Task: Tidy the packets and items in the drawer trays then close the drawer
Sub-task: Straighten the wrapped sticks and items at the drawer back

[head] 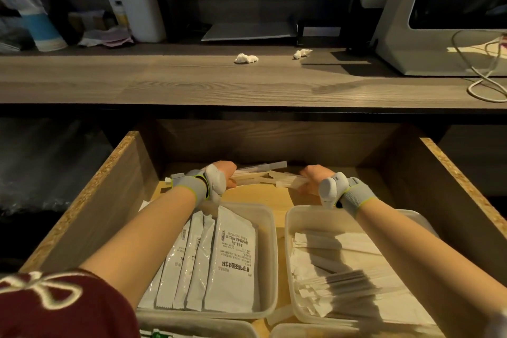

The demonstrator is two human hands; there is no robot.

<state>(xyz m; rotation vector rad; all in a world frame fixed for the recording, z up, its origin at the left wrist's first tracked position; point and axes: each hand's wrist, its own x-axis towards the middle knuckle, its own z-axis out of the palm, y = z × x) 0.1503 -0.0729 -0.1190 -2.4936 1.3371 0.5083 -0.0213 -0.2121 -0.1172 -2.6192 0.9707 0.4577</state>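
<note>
Wooden drawer [109,173] open wide; left hand [219,178] and right hand [315,181] sit at either end of a loose heap of long clear-wrapped sticks [263,177] at the back, fingers curled round its ends, not yet gathered. Nearer, white printed packets [219,263] stand filed in the left translucent plastic tray [270,217], paper-sleeved sticks [337,263] lie roughly in the right translucent plastic tray [288,228]. By my reckoning: about half done, closing still ahead.
</note>
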